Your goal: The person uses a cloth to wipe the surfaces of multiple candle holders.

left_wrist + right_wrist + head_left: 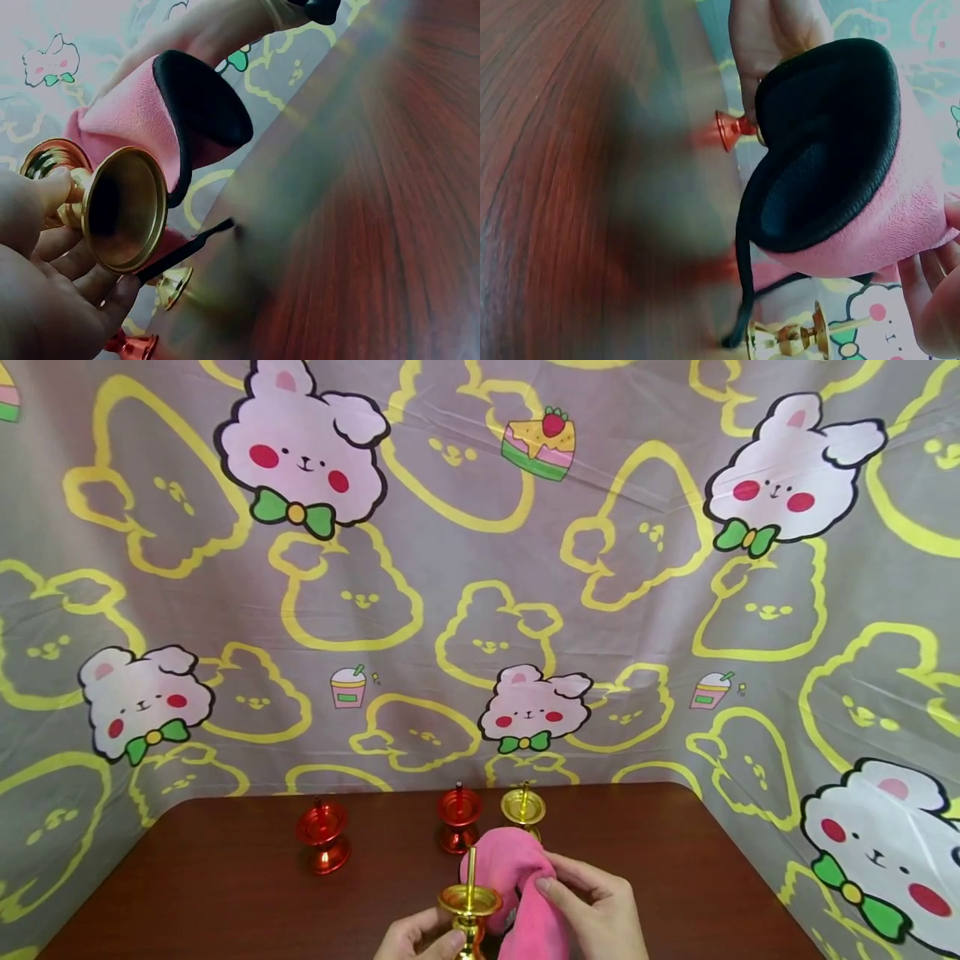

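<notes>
My left hand (422, 933) grips a shiny gold candlestick (470, 902) by its narrow stem, thumb on one side. The candlestick stands upright in the head view, its thin rod upwards; the left wrist view looks into its hollow base (124, 210). Beside it, my right hand (600, 903) pinches a soft pink fabric piece (513, 858) between thumb and fingers. In the right wrist view this pink piece has a black lining (825, 142) and a dangling black cord (744, 300). Whether my left fingers touch the cord, I cannot tell.
Toward the back of the dark wooden table (225, 885) stand two red candlesticks, one at the left (324, 837) and one near the middle (459, 817). Another gold candlestick (523, 807) is partly behind the pink fabric. A patterned cloth (420, 610) hangs around the table.
</notes>
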A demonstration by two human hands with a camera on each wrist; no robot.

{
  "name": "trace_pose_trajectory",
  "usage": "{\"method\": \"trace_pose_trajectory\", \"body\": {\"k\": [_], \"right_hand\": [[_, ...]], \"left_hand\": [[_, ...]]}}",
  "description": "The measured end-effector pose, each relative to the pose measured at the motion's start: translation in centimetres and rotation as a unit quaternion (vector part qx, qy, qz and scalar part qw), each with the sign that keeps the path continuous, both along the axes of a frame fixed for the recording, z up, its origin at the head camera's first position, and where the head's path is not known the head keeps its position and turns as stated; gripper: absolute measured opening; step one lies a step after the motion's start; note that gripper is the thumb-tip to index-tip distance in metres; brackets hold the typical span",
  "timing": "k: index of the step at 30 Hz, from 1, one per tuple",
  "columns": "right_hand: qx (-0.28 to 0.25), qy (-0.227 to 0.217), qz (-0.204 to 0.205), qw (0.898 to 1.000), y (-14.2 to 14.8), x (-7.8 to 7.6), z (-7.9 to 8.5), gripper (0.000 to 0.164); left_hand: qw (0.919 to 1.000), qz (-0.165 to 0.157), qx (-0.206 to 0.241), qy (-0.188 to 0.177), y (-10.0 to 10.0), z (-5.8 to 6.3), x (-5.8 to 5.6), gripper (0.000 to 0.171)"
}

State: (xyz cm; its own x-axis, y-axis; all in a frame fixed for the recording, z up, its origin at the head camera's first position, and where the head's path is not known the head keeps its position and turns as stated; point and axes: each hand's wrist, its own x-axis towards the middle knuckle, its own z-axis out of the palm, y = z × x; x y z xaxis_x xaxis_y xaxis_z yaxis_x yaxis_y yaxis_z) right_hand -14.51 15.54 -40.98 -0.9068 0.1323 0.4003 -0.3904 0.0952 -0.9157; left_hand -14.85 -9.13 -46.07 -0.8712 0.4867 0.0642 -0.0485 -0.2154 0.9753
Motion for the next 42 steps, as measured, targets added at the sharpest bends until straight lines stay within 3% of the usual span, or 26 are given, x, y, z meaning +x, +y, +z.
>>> {"method": "trace_pose_trajectory", "body": {"k": [3, 7, 12, 16, 19, 24, 28, 32, 38, 42], "right_hand": [[-0.006, 0.006, 0.038, 0.999, -0.4, 0.1, -0.1, 0.023], [0.024, 0.032, 0.125, 0.991, -0.4, 0.2, -0.4, 0.024], [0.084, 0.098, 0.220, 0.967, 0.0, -0.4, -0.9, 0.032], [0.140, 0.166, 0.253, 0.943, 0.3, -1.0, -1.3, 0.036], [0.175, 0.238, 0.238, 0.925, 0.3, -1.5, -1.7, 0.038], [0.211, 0.335, 0.185, 0.900, 0.0, -1.9, -2.3, 0.035], [0.226, 0.406, 0.139, 0.874, -0.5, -2.3, -2.4, 0.021], [0.223, 0.445, 0.116, 0.860, -0.7, -2.7, -2.2, 0.008], [0.263, 0.428, 0.130, 0.855, -0.6, -2.6, -2.0, 0.013], [0.278, 0.409, 0.143, 0.857, -0.5, -2.4, -1.7, 0.016]], "left_hand": [[0.9999, -0.004, -0.010, 0.007, 0.2, 0.2, 0.0, 0.055], [0.9997, -0.011, -0.022, 0.009, 0.3, 0.6, 0.0, 0.053], [0.9982, -0.034, -0.011, 0.048, 0.1, 0.8, 0.0, 0.049], [0.9937, -0.057, 0.012, 0.096, 0.0, 1.0, 0.0, 0.045], [0.9909, -0.073, 0.017, 0.112, 0.1, 1.1, 0.0, 0.043], [0.9923, -0.085, 0.005, 0.090, 0.2, 1.2, 0.1, 0.043], [0.9920, -0.092, 0.009, 0.086, 0.3, 1.2, 0.2, 0.047], [0.9908, -0.093, 0.015, 0.097, 0.6, 1.3, 0.3, 0.050], [0.9922, -0.054, 0.009, 0.112, 0.8, 1.2, 0.5, 0.042], [0.9870, -0.041, 0.037, 0.151, 1.1, 1.0, 0.7, 0.032]]}}
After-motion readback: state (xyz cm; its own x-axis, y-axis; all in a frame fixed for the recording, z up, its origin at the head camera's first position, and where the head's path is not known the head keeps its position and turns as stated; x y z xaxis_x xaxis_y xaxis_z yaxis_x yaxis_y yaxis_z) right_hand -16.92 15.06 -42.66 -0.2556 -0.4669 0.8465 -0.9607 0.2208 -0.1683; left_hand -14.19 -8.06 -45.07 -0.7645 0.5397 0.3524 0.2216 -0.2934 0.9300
